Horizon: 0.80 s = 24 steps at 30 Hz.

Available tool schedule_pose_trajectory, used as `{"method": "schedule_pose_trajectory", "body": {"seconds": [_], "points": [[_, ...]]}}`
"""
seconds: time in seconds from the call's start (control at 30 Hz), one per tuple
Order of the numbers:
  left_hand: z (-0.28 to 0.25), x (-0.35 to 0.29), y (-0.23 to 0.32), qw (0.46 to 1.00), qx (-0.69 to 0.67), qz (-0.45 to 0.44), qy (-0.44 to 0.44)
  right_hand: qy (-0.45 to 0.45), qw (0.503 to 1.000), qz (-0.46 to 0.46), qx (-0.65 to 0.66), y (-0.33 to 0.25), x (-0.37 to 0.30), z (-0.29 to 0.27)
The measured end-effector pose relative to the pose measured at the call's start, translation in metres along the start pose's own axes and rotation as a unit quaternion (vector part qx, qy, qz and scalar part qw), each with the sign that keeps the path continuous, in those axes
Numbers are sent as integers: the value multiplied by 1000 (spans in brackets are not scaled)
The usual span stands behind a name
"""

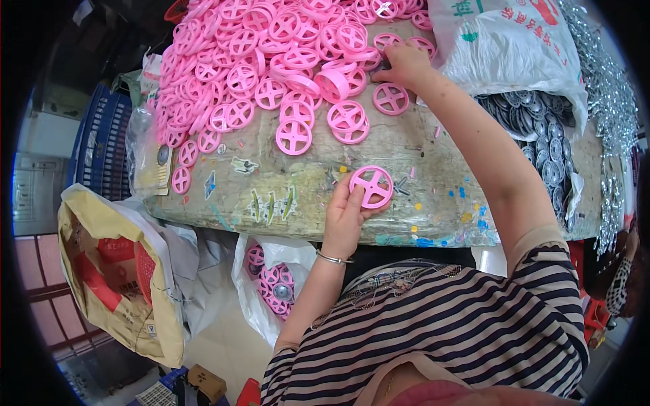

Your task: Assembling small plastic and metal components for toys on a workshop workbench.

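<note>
Nearest, at 7 o'clock, a white bag sits open below the bench, pink wheels inside. Near the centre, over the bench's near edge, the left hand pinches one wheel by the rim between thumb and fingers; a slack pinch could drop it off the edge. At 1 o'clock the right hand reaches out, fingers bent over a dark thing; whether they grip it I cannot tell. At 11 o'clock rises a loose heap of wheels; a knock might set it sliding. At 2 o'clock, a sack shows black discs.
</note>
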<state>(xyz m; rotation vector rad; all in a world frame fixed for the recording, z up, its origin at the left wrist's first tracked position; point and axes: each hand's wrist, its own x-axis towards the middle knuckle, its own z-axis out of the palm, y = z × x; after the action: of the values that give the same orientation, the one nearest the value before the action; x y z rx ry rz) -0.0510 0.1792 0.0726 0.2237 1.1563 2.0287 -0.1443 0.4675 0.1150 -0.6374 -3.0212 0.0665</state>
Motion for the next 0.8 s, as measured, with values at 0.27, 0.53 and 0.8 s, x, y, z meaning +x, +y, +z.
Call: {"method": "schedule_pose_trajectory", "body": {"seconds": [0.27, 0.53, 0.8], "points": [[-4, 1, -2, 1000, -7, -13, -15, 14, 998, 20, 63, 8, -6, 8], [-5, 1, -1, 1000, -27, 4, -14, 60, 943, -86, 314, 5, -84, -18], [2, -1, -3, 1000, -1, 27, -11, 29, 883, -89, 461, -51, -196, 4]]}}
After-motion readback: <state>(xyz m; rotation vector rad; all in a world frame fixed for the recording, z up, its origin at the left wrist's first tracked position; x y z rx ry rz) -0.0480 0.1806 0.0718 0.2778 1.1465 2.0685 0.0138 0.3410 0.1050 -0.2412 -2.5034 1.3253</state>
